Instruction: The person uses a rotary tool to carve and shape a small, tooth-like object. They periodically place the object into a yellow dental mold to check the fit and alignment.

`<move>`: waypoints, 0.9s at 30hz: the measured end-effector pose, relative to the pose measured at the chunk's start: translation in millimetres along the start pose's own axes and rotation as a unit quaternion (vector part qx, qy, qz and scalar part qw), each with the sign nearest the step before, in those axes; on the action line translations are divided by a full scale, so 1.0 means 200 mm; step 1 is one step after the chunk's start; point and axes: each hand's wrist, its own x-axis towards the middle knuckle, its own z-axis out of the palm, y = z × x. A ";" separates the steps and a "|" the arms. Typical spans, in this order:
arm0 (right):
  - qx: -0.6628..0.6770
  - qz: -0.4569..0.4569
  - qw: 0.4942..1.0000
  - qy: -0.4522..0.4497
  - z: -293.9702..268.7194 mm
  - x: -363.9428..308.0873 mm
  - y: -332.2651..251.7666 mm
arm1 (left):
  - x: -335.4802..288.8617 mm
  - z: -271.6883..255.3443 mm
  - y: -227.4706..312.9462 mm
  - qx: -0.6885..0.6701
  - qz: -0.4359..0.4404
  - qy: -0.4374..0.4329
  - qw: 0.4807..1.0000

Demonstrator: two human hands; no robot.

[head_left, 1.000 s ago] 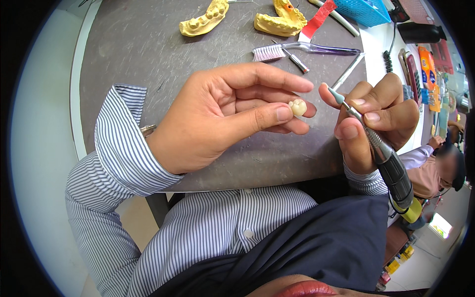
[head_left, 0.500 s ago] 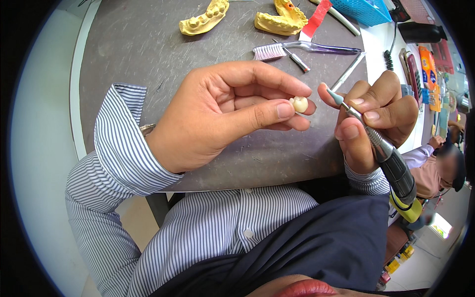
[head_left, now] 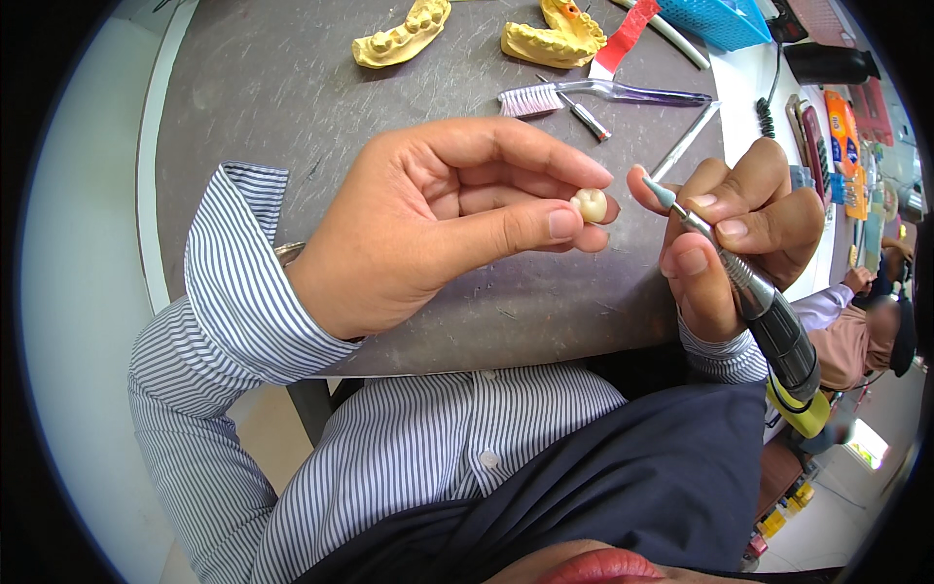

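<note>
Between the thumb and fingertips of my left hand point(head_left: 457, 209) is a small cream-white dental crown point(head_left: 590, 204), its bumpy chewing side showing. My right hand point(head_left: 744, 229) grips a dark handpiece point(head_left: 773, 316) with a silver neck. A pale blue-green pointed polishing tip point(head_left: 659, 192) sits at its end, beside my right index fingertip. The tip and the crown are apart, with a short gap between them. Both hands are above the grey, scratched tabletop point(head_left: 292, 107).
Beyond my hands lie two yellow dental casts point(head_left: 401, 39), a purple toothbrush point(head_left: 623, 91), a thin metal tool point(head_left: 587, 120) and a red strip point(head_left: 628, 34). A blue basket point(head_left: 715, 21) stands at the far right. Other people point(head_left: 861, 331) sit along the right side.
The crown has turned slightly in my left fingertips, so more of its chewing side shows. My right hand and the handpiece have hardly moved.
</note>
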 end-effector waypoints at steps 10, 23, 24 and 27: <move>0.022 0.027 0.999 -0.022 0.03 -0.01 -0.01 | 0.01 -0.01 0.01 0.006 0.010 -0.001 1.000; 0.050 0.031 0.997 -0.049 0.03 -0.01 0.02 | 0.00 0.00 0.03 0.007 -0.012 0.017 1.000; 0.054 0.036 0.997 -0.050 0.03 0.00 0.01 | 0.00 0.00 0.03 0.006 -0.009 0.013 1.000; 0.065 0.048 0.996 -0.045 0.03 0.00 0.00 | 0.00 0.00 0.03 -0.003 -0.007 0.007 1.000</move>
